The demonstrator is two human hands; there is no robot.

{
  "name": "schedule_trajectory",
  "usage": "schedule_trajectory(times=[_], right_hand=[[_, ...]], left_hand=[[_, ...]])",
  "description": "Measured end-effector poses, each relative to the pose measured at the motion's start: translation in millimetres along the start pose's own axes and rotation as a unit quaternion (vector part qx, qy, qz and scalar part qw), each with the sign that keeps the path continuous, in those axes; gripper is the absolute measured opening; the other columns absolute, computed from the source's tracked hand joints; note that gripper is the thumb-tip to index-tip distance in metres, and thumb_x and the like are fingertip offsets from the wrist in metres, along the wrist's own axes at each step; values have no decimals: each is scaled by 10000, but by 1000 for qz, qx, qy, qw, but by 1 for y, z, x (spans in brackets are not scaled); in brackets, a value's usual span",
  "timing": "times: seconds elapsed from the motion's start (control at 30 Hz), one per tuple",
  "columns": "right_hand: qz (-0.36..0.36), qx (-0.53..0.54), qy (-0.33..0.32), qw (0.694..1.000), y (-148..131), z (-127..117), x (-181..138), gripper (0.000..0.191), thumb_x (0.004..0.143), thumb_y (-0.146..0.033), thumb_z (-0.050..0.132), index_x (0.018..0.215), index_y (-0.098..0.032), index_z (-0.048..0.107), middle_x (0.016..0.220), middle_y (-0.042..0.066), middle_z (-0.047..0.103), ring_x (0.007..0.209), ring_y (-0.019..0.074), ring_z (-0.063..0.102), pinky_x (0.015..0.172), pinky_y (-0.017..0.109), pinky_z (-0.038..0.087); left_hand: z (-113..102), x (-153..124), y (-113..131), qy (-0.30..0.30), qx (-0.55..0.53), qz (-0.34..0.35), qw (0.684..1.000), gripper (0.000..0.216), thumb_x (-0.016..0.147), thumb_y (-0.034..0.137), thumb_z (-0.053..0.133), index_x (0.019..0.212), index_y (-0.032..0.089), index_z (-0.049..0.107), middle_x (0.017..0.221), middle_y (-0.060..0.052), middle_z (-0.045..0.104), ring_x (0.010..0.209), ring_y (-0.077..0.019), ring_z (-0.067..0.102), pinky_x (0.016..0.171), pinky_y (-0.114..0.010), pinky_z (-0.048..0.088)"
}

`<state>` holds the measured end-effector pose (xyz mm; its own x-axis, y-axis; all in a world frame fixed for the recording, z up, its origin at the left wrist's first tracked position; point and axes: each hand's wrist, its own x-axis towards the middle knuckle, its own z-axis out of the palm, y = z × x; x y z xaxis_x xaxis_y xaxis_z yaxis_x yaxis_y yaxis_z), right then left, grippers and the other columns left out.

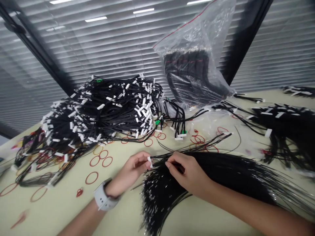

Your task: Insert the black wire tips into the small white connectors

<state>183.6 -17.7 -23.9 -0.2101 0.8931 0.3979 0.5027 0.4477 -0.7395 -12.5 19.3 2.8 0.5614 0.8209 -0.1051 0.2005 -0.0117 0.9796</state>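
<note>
Between the thumb and fingers of my left hand [137,165] is a small white connector [150,162], with thin black wires running from it to the right. My right hand [185,168] is pinched close by, its thumb and fingertips together over the wires; whether a single wire is between them is too small to tell. Under and beside my right hand lies a thick bundle of loose black wires [162,200], with shiny metal tips at its near left end. Other black wires with a white end [227,133] stretch behind my hands.
A large heap of black cables with white connectors [103,111] lies at the back left. A clear plastic bag [194,75] of black wires leans against the window blinds. More cables [290,124] lie at the right. Red rubber bands [92,178] are scattered over the pale table [61,209].
</note>
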Motion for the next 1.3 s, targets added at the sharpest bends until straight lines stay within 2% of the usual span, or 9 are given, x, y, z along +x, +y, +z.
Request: schedule_trajectory(times=[0.5, 0.7, 1.3], right_hand=[[-36, -71, -10, 997, -4, 0, -5, 177, 849, -178, 420, 686, -175, 488, 623, -14, 498, 584, 103, 454, 552, 223, 332], [-6, -54, -16, 998, -1, 1, -3, 188, 867, -218, 416, 714, -180, 520, 628, -15, 512, 573, 100, 462, 546, 221, 339], [-34, -64, -48, 996, -2, 0, -4, 229, 879, -214, 390, 686, -177, 508, 622, -10, 516, 579, 105, 480, 557, 222, 357]], left_hand=[[-1, -2, 0, -7, 1, 8, 1000, 130, 840, 283, 530, 812, 162, 491, 710, 20, 479, 685, -118, 441, 654, -241, 342], [0, -2, -2, -12, 6, 14, 1000, 143, 848, 297, 516, 811, 163, 485, 714, 16, 479, 690, -122, 442, 660, -246, 340], [1, -4, -1, -13, 49, 26, 998, 147, 869, 309, 469, 836, 166, 474, 703, 17, 466, 678, -125, 440, 647, -253, 343]])
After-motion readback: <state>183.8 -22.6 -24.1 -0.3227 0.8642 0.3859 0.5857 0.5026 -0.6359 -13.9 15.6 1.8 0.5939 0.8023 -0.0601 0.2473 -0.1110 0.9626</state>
